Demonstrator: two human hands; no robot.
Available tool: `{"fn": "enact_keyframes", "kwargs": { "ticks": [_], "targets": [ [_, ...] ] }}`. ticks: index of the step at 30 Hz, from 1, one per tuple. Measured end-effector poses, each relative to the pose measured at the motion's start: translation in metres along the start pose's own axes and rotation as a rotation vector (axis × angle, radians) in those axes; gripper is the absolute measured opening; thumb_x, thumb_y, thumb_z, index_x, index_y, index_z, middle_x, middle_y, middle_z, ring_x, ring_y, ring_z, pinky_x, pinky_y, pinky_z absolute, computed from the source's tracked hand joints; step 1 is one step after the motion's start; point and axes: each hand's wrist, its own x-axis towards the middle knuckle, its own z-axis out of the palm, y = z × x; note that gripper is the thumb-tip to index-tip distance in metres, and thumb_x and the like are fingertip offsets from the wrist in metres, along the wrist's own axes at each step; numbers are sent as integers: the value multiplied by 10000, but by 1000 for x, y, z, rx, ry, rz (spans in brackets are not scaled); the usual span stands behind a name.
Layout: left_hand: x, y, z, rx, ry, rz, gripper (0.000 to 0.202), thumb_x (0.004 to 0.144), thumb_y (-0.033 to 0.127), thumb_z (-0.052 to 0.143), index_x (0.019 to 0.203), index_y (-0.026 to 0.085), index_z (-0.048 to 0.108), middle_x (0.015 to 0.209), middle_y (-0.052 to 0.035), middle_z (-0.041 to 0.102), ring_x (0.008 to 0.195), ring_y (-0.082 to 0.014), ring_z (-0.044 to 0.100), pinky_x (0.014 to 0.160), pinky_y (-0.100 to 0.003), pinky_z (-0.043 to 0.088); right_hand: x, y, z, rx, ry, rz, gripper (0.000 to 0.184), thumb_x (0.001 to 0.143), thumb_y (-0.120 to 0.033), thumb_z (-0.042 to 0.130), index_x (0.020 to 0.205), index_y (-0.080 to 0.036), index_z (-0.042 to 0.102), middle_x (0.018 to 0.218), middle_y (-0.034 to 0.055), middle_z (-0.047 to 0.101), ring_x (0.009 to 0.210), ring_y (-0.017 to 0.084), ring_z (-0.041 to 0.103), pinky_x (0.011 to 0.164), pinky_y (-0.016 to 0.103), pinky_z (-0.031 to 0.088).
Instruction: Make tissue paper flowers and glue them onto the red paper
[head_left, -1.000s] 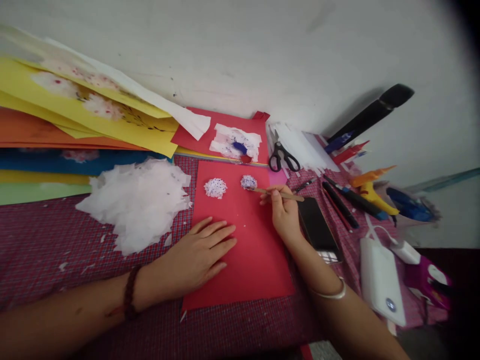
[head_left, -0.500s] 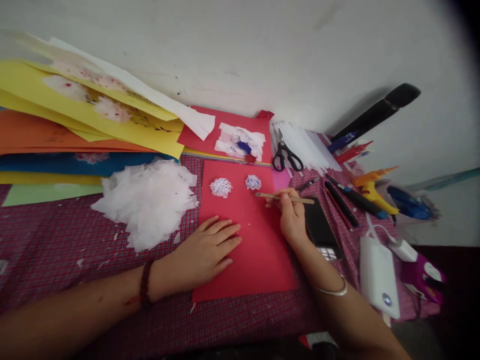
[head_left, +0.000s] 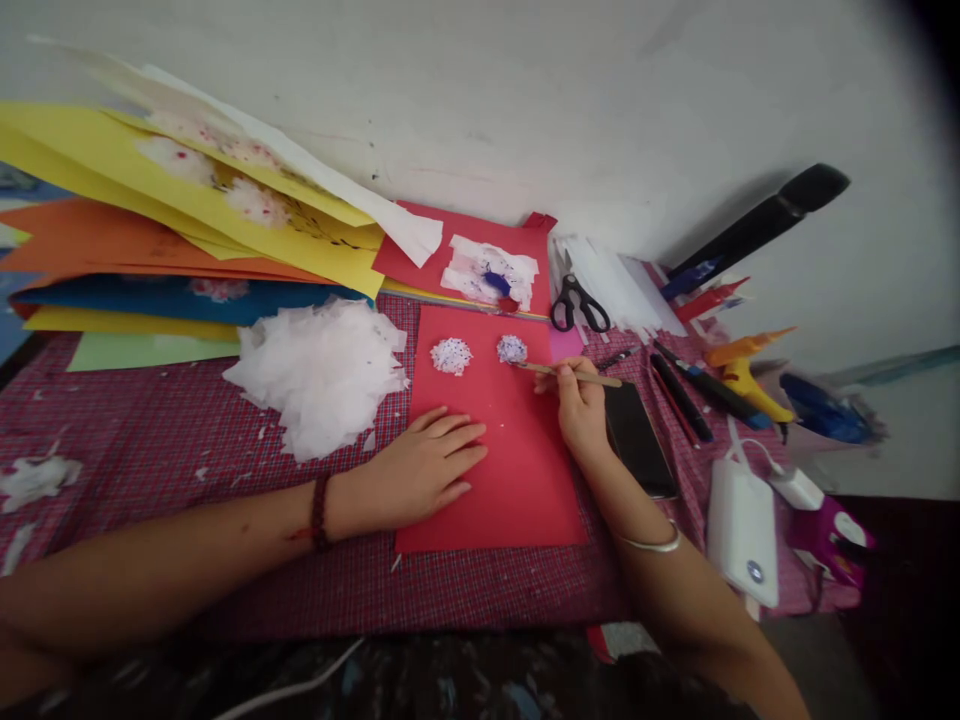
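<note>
A red sheet of paper point(head_left: 517, 500) lies in front of me, bearing two round white paper puffs dotted with blue, a left puff point(head_left: 451, 356) and a right puff point(head_left: 512, 349). My left hand point(head_left: 420, 470) rests flat on the sheet's left side, fingers spread. In a pinch, my right hand point(head_left: 581, 410) holds a thin wooden stick point(head_left: 606, 380) nearly level. Its dark tip points left, at the lower edge of the right puff; I cannot tell whether they touch. Behind the sheet is white paper point(head_left: 469, 272) with a blue paint blob point(head_left: 497, 284).
Left of the sheet sits a heap of white paper pieces point(head_left: 322, 370), below stacked coloured papers point(head_left: 285, 225). Black scissors point(head_left: 577, 305), a phone point(head_left: 637, 440), pens point(head_left: 679, 398), a yellow glue gun point(head_left: 754, 390) and a white power bank point(head_left: 742, 530) lie on the right.
The stick's tip has come up to the right puff's lower edge. My left hand stays flat on the sheet. The whole view has shifted slightly.
</note>
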Motion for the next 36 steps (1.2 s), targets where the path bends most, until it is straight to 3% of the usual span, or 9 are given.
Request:
{"fn": "enact_keyframes", "kwargs": {
  "ticks": [18,24,31,34,36],
  "targets": [
    [-1,-2,-4,-54,-21,5,361,972,323,539,1301,179,582,1456,-93,534,1344,-277,455,1171,-491,296,0,-4,0,-18,46,41,226,955,-456,527,903,-236,530,728,-12,664,587,151,637,616,306,521],
    [0,-2,-4,-74,-14,4,346,968,313,547,1290,190,579,1454,-87,533,1347,-265,451,1179,-486,287,-5,-14,3,-87,-39,-37,194,981,-409,492,943,-233,566,720,-9,648,682,170,654,699,331,511],
    [2,-5,-3,-60,-11,11,355,973,318,540,1297,180,579,1451,-89,536,1346,-274,452,1170,-499,309,-2,-14,6,-236,-72,-129,205,983,-411,482,952,-227,565,746,2,634,637,159,632,635,315,499],
    [-1,3,-8,-34,8,37,314,996,327,502,1240,165,614,1392,-103,583,1306,-281,489,1160,-520,321,-1,-12,6,-218,-70,-142,233,975,-447,485,943,-228,561,751,9,651,629,169,636,630,326,506],
    [-8,16,-14,-56,46,47,259,1007,338,492,1141,187,655,1281,-77,647,1212,-236,560,1153,-496,347,0,-10,6,-166,-51,-119,264,962,-487,493,926,-232,551,719,12,650,620,185,635,628,343,513]
  ]
}}
